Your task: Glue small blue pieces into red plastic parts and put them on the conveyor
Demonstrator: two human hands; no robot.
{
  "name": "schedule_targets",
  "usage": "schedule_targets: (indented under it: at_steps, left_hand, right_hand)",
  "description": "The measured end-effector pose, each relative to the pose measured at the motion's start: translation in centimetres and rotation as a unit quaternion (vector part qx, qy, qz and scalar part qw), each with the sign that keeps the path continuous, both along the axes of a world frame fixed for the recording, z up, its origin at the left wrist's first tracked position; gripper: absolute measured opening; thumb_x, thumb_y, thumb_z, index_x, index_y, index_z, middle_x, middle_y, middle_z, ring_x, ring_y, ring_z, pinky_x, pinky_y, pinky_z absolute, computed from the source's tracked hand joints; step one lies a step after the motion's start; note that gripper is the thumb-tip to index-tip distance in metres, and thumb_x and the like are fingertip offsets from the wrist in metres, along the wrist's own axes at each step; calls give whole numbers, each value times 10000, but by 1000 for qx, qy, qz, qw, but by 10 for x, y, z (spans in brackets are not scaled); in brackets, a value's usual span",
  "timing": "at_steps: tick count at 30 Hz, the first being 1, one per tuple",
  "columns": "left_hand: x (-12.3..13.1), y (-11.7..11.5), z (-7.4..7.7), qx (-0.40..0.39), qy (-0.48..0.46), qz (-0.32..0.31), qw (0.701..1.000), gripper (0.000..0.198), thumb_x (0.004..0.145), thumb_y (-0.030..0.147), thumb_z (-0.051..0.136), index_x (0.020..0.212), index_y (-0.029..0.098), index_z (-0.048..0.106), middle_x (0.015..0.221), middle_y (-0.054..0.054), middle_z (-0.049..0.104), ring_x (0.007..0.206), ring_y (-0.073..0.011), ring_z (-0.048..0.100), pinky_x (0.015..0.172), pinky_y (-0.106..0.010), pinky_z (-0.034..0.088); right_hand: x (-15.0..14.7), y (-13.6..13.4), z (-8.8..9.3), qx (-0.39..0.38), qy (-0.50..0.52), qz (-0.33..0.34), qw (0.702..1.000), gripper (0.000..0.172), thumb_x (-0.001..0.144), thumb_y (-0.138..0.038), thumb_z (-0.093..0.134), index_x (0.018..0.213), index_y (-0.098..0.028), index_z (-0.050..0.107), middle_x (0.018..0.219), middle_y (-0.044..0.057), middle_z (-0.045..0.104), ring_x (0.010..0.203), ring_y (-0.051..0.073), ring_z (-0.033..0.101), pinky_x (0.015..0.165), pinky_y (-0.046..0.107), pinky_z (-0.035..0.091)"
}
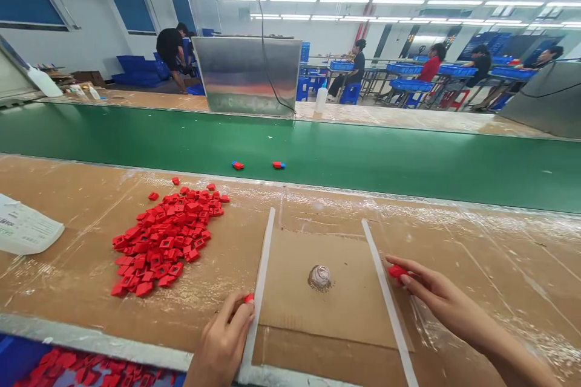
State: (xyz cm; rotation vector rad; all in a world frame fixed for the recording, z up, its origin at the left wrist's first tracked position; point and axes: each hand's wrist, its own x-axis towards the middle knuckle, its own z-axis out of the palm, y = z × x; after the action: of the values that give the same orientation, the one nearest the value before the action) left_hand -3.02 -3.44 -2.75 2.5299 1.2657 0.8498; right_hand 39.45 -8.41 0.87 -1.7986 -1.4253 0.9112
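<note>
two small red plastic parts are in our hands, one each, while a far larger number lies unhandled. our left hand is nearly closed, pinching its part between thumb and finger, just beside a white plastic strip. our right hand is partly open, its long fingers holding the other part by the tips, just beside a second white plastic strip. between the hands lies a cardboard sheet with a silvery glob of paste at its middle. left of our left hand sits a loose pile of red parts, square and hollow-looking, on a brown bench top. below that hand, more red parts fill a blue bin. ahead of both hands, two red parts with blue ends lie on a green conveyor belt; none in the pile shows blue.
</note>
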Motion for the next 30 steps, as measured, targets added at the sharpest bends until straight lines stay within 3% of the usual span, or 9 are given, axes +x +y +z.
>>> schedule_targets:
  at_steps: [5, 8, 12, 16, 19, 30]
  left_hand:
    - [1, -1, 3, -46, -43, 2, 998, 173, 968, 210, 480, 999, 249, 646, 1018, -65, 698, 853, -202, 730, 738, -270, 588]
    - [9, 1, 14, -126, -115, 22, 985, 158, 938, 236, 546, 1067, 250, 636, 916, -35, 689, 759, -187, 701, 675, -266, 578]
    - [35, -2, 28, -263, -270, 22, 926, 327, 912, 245, 599, 1239, 248, 587, 968, -33, 664, 817, -174, 676, 724, -264, 577]
    - [71, -10, 32, -351, -383, -14, 854, 226, 870, 232, 656, 1094, 225, 684, 968, -35, 643, 847, -168, 651, 743, -248, 557]
    - [89, -18, 30, -405, -431, -20, 806, 236, 852, 236, 685, 1087, 219, 693, 936, -31, 639, 826, -162, 635, 735, -240, 542]
    - [70, -30, 12, -491, -463, -28, 737, 257, 844, 283, 717, 1092, 222, 689, 898, -24, 622, 795, -151, 581, 713, -237, 516]
  right_hand:
    - [-33, 8, 12, 41, 91, 18, 995, 468, 903, -586, 598, 1170, -204, 640, 1096, 129, 691, 1026, 297, 667, 927, 454, 542]
    - [-57, 15, 22, 101, 40, 51, 993, 331, 960, -491, 557, 1155, -237, 644, 1073, 90, 666, 1020, 260, 652, 907, 410, 528]
    - [-83, 22, 35, 148, -93, 96, 980, 234, 1004, -376, 495, 1130, -249, 646, 1019, 63, 637, 927, 235, 643, 821, 382, 513]
    - [-97, 28, 39, 168, -201, 125, 957, 229, 1016, -331, 452, 1135, -222, 614, 1045, 75, 651, 891, 241, 657, 751, 371, 519]
    - [-102, 34, 39, 170, -244, 149, 943, 216, 1029, -320, 430, 1111, -212, 598, 1014, 73, 678, 866, 246, 672, 714, 364, 526]
    - [-113, 34, 36, 172, -306, 182, 919, 342, 1076, -399, 327, 1032, -191, 594, 901, 80, 660, 758, 239, 656, 628, 336, 502]
